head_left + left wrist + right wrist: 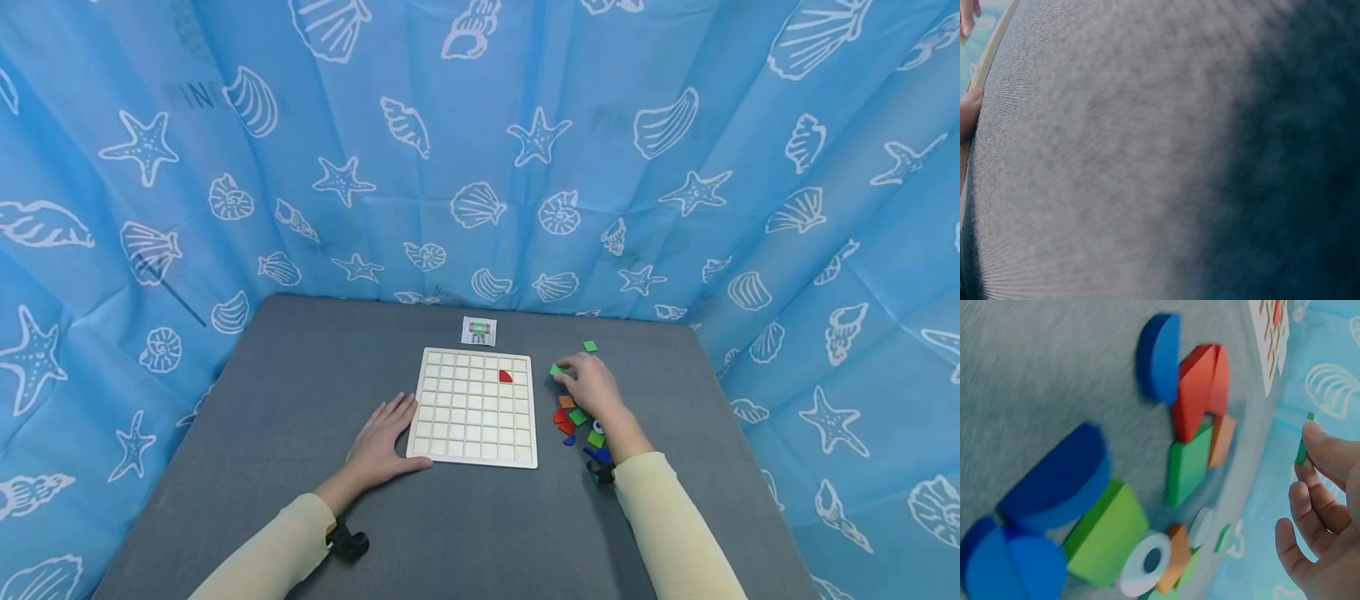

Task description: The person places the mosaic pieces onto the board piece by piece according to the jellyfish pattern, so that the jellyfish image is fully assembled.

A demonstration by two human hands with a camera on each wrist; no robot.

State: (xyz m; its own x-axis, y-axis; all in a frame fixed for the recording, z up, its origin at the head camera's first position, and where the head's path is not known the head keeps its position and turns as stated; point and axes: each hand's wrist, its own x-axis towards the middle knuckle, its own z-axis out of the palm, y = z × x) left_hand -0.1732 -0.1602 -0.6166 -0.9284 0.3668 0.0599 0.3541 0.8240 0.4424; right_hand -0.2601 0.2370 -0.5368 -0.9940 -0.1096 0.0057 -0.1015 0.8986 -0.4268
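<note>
Biggest thing by far is the blue seashell-print curtain (480,167), hanging behind and beside a dark grey table (480,533). On that sits the white grid board (451,413), more or less square, so no real long axis to fuss over.

Left hand (381,442) is at the board's left side, fingers straight and a bit spread against the rim, thumb by the near-left corner. Not gripping anything; looks like steadying to me. Right hand (592,387) is off the board's right edge, pinching a thin green tile (556,369) between thumb and index finger, gap only as wide as the tile. The other fingers curl loosely and hold nothing. In the right wrist view the tile is edge-on, standing roughly upright above the table.

The relation that matters, I'd say: the board is just left of those pinching fingers, and the right hand is the nearer one to the loose bits.

There's a small printed card (478,331) just beyond the board's far edge. Under and beside the right wrist is a scatter of pieces: a light green block (1107,531), blue half-discs, red and orange bits, a white ring (1130,575). Lone red quarter-circle (506,377) is on the grid, near the far-right corner.
</note>
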